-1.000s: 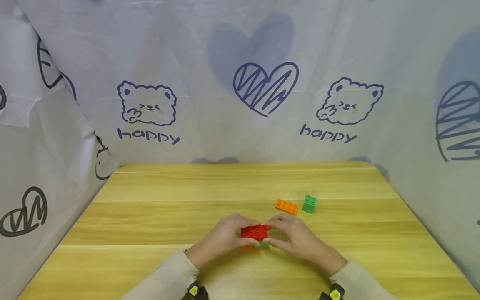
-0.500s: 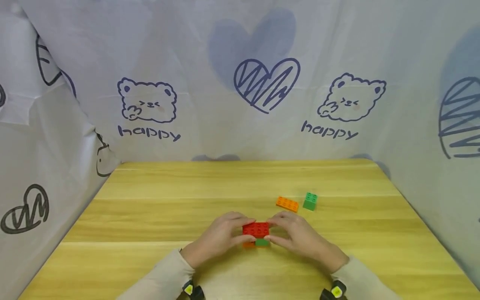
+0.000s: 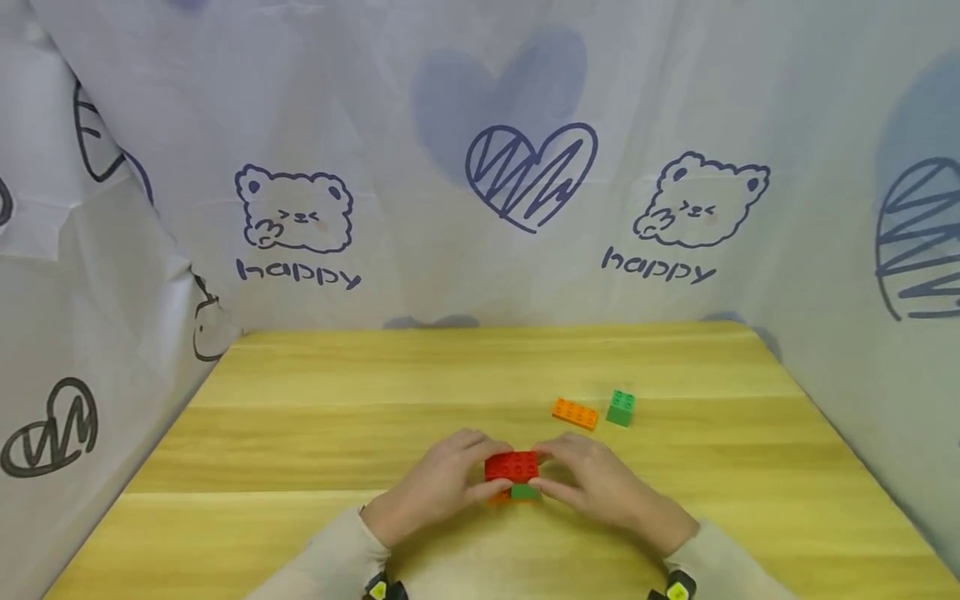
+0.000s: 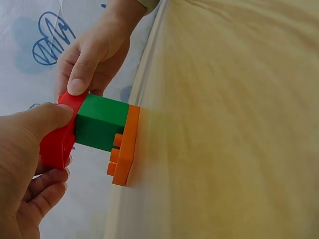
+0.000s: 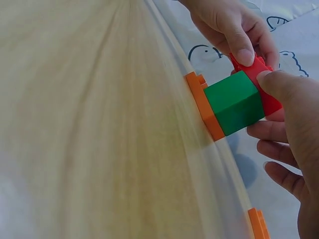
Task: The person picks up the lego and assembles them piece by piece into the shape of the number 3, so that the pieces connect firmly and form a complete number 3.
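Note:
Both hands meet at a small stack of toy building bricks in the middle of the table's near half. On top is a red brick (image 3: 513,467) with studs. Under it sits a green block (image 4: 102,122), joined at one end of a flat orange brick (image 4: 130,144) at the bottom. My left hand (image 3: 442,479) pinches the red brick's left end between thumb and fingers. The right hand (image 3: 600,483) pinches its right end the same way. In the left wrist view, orange studs show beside the green block, with space between them and the red brick above.
A loose flat orange brick (image 3: 575,413) lies beyond the right hand on the wooden table (image 3: 300,400). Right of it stands a green studded brick (image 3: 620,407). A white printed cloth (image 3: 420,275) hangs behind the table and along both sides.
Both hands keep their hold on the red brick, and the stack stays in place. Only slight shifts of the fingers and of the head view show.

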`<state>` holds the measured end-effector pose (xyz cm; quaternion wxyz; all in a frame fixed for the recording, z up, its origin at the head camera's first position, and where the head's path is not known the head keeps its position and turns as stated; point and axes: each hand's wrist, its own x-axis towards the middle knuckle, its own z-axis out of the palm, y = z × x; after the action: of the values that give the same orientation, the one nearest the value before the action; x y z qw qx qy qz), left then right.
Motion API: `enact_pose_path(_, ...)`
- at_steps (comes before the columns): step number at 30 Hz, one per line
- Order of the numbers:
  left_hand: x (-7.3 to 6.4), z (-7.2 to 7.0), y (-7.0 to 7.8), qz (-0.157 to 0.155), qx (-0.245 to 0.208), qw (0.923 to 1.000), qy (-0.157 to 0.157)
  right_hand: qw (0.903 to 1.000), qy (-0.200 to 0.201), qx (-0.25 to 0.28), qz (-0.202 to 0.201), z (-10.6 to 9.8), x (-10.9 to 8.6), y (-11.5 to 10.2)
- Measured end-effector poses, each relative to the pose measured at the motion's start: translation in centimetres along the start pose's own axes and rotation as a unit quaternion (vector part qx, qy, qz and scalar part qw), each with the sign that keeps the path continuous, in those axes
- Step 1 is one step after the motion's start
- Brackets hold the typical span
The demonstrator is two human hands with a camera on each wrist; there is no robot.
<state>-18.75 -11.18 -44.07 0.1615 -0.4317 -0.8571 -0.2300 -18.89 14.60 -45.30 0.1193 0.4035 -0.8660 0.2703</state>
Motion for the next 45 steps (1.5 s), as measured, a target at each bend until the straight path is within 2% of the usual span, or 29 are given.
enact_pose_path(9,0.1,-0.3,0.1,0.004,0.014,0.9998,-0.012,0.9996,-0.02,-0.018,-0.003,-0.9,0.1,-0.4)
enact_pose_path(14,0.2,-0.3,0.1,0.011,0.018,0.9997,-0.011,0.999,-0.031,-0.031,0.013,-1.6,0.0,0.0)
enact_pose_path(18,0.3,-0.3,0.1,0.012,0.029,0.9994,-0.011,0.9981,-0.013,-0.056,0.023,-2.3,0.1,0.8)
enact_pose_path(23,0.4,-0.4,0.2,0.002,0.027,0.9994,-0.021,0.9947,0.032,-0.093,0.03,-3.2,0.1,2.1)
enact_pose_path(28,0.4,-0.6,0.4,-0.006,0.031,0.9991,-0.028,0.9896,0.055,-0.114,0.068,-4.2,-0.2,3.3)
enact_pose_path(40,0.3,-0.5,0.3,-0.008,0.024,0.9993,-0.029,0.9818,0.077,-0.13,0.115,-5.5,-0.9,6.9)
enact_pose_path(45,0.3,-0.4,0.2,-0.002,0.027,0.9994,-0.024,0.9795,0.069,-0.13,0.138,-5.8,-1.3,8.0)
